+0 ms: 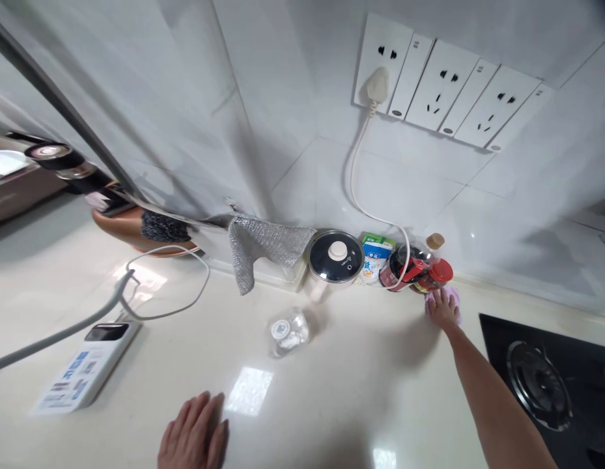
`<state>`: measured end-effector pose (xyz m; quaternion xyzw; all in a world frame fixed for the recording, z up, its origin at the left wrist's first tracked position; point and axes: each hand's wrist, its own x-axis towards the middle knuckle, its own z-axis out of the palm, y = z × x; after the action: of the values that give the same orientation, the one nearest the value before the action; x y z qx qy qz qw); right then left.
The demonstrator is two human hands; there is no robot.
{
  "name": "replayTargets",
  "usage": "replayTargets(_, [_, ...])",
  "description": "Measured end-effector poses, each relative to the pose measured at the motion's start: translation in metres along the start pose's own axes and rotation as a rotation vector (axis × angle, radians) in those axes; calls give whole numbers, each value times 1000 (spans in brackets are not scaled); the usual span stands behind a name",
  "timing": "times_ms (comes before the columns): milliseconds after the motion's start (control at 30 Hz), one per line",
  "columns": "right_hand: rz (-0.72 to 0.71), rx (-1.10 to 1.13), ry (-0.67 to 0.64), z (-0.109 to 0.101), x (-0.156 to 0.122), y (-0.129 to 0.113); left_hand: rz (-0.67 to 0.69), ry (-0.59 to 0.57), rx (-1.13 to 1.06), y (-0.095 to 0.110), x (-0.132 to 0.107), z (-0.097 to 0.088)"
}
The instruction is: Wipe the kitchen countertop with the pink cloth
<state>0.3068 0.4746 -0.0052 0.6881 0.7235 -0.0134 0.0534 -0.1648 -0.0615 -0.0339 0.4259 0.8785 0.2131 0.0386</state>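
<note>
My right hand [442, 308] presses a pink cloth [454, 301] onto the countertop, its fingers bent over it. Right behind those fingers stands a jar with a red lid [441, 270]. My left hand [193, 434] holds nothing and lies over the counter at the lower edge of the head view, with its fingers stretched out. A clear plastic container [288, 332] with a round white label sits on the counter between my hands. Behind it is a small electric pot [335, 257] with a dark glass lid and a pale knob.
Salt packets [377, 257] and dark bottles [398, 266] line the wall beside the pot. A white cord [353, 166] runs down from the sockets [441, 85]. A black gas hob [551, 384] lies at right. Left are a silver mesh cloth [267, 244], a white device [87, 368] and a grey cable [62, 339].
</note>
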Motion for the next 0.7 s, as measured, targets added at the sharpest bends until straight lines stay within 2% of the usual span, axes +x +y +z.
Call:
replayTargets(167, [56, 62, -140, -3, 36, 7, 3, 2, 27, -4, -2, 1])
replayTargets(267, [26, 86, -139, -6, 43, 21, 15, -31, 41, -9, -2, 0])
replayTargets(367, [88, 123, -118, -9, 41, 40, 38, -68, 45, -13, -2, -1])
replayTargets(500, [160, 127, -123, -7, 12, 72, 36, -69, 39, -14, -3, 0])
replayTargets(700, [152, 122, -83, 8, -70, 107, 116, -49, 55, -14, -3, 6])
